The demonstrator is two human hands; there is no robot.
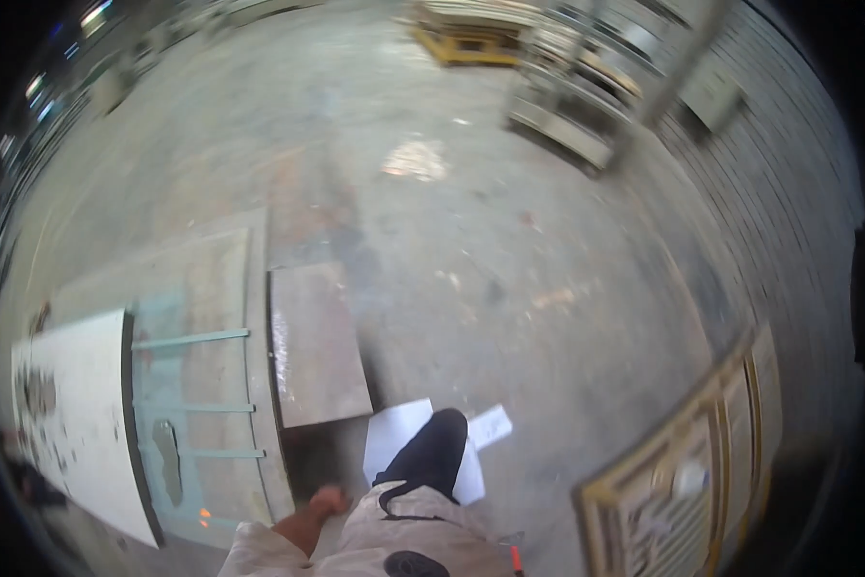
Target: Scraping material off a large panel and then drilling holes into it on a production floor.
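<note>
My left hand (330, 502) hangs low beside my body, blurred, so its fingers cannot be made out. It is nearest to a brownish flat board (319, 351) and the dark gap below that board's near edge. My right hand does not show. At my right side sticks up a small red-orange strip (517, 560), too little of it visible to name. In front of my dark-trousered leg lie white sheets (394, 438), partly covered by the leg, with a smaller white sheet (491, 427) to their right.
On the left, a white panel with dark spots (76, 418) lies beside a flat surface with pale teal strips (197, 408). A wooden frame (601, 500) leans at near right. Farther off are a metal cart (562, 135), a yellow-based stack (461, 48) and pale scraps (415, 161) on the concrete floor.
</note>
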